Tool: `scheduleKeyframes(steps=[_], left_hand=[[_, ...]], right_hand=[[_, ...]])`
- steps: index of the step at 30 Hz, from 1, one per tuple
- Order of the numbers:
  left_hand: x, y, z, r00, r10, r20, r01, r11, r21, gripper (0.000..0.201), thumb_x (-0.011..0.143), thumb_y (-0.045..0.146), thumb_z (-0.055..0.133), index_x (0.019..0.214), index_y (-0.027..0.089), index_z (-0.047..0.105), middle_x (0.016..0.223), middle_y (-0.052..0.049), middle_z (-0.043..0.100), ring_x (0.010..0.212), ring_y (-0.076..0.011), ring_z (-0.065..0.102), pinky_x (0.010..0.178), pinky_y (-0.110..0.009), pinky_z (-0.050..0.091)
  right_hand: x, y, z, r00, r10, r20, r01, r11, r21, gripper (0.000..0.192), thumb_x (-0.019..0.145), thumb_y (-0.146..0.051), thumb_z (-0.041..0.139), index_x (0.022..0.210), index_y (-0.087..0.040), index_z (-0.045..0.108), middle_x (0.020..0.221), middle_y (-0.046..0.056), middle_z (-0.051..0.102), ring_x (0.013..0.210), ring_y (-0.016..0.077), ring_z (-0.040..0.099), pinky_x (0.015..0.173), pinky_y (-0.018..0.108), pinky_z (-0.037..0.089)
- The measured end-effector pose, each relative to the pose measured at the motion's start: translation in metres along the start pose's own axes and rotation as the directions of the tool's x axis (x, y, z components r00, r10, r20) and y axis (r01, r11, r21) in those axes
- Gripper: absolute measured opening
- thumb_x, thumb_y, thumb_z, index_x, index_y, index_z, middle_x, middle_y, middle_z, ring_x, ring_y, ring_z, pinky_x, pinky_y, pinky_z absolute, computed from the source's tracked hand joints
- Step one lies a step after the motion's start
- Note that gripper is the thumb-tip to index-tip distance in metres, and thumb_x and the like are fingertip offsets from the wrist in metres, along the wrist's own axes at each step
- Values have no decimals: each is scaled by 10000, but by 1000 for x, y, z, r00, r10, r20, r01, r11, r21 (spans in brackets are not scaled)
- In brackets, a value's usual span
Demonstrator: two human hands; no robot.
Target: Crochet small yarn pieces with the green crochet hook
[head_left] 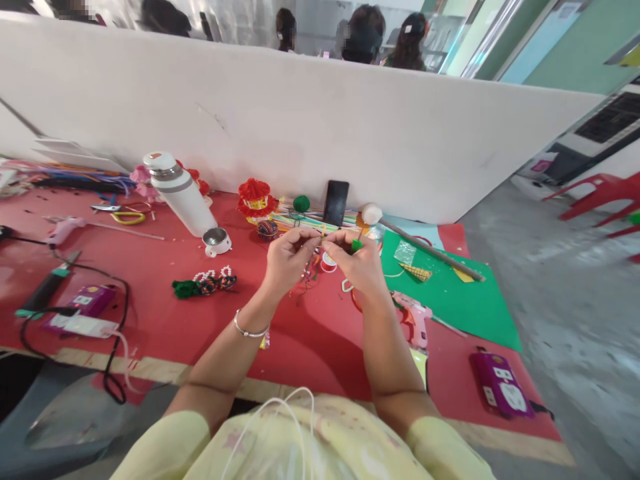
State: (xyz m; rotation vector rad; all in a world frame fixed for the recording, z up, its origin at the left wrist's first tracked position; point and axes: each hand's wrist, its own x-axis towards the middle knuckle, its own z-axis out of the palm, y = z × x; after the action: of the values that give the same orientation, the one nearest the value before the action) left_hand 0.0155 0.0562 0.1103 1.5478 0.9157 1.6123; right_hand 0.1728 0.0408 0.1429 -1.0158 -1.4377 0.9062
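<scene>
from my far end of the feed, i see both hands at work above the tabletop, meeting fingertip to fingertip. the left hand pinches a small piece between thumb and forefinger, and the right hand pinches it from the other side; it is too tiny for me to make out fully. so the thing being worked sits right between the fingertips. a green object also shows at the right hand's fingers; i cannot tell how it is held.

just below the hands are a spool of red thread and some tangled coloured threads. to the left of the hands lies a beaded yarn piece; to the right, near the forearm, a pink glue gun. beyond the hands, a phone leans against the white partition.

to do this fine work well, i would anchor one pinch and make small adjustments with the other, pressing lightly so the piece neither bends nor slips. i judge the loose threads the likeliest to snag, so i'd hold the fingertips clear of them.
</scene>
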Motion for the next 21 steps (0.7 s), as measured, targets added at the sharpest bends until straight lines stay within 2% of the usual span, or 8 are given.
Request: scheduleKeyframes(steps=[3, 6, 9, 15, 21], left_hand=[[-2, 3, 2, 1000, -8, 10, 9, 1000, -23, 145, 921, 335, 702, 911, 191, 714, 813, -20, 722, 600, -98, 602, 543, -225, 501], [-4, 6, 3, 1000, 6, 11, -5, 1000, -11, 167, 938, 352, 690, 887, 193, 692, 792, -12, 701, 597, -94, 590, 542, -221, 494], [-3, 8, 4, 1000, -21, -9, 20, 999, -48, 219, 945, 404, 694, 901, 191, 669, 759, -4, 682, 550, -82, 557, 498, -212, 456], [-1, 7, 4, 998, -49, -30, 46, 994, -104, 288, 917, 469, 725, 906, 189, 658, 718, 8, 638, 538, -77, 542, 485, -207, 446], [-2, 4, 5, 999, -36, -32, 32, 992, -124, 176, 913, 359, 727, 920, 189, 684, 762, 0, 657, 577, -78, 563, 519, -200, 468]], right_hand=[[-1, -4, -3, 999, 38, 35, -39, 998, 39, 131, 821, -320, 747, 763, -208, 714, 638, -26, 607, 567, 96, 464, 511, 250, 353], [-1, -4, -7, 992, 97, 79, -106, 988, 113, 139, 804, -328, 762, 761, -203, 719, 600, -39, 570, 514, 77, 410, 479, 246, 312], [1, -1, -8, 991, 127, 48, -135, 968, 211, 175, 801, -378, 773, 802, -206, 741, 570, -54, 539, 481, 68, 359, 462, 248, 276], [-2, -4, -1, 995, 88, 37, -90, 992, 86, 207, 779, -396, 824, 850, -206, 781, 671, -19, 655, 561, 92, 476, 518, 258, 367], [-2, -6, 5, 996, 85, -6, -84, 995, 59, 226, 785, -413, 822, 819, -197, 767, 667, -14, 647, 591, 97, 490, 541, 256, 376]])
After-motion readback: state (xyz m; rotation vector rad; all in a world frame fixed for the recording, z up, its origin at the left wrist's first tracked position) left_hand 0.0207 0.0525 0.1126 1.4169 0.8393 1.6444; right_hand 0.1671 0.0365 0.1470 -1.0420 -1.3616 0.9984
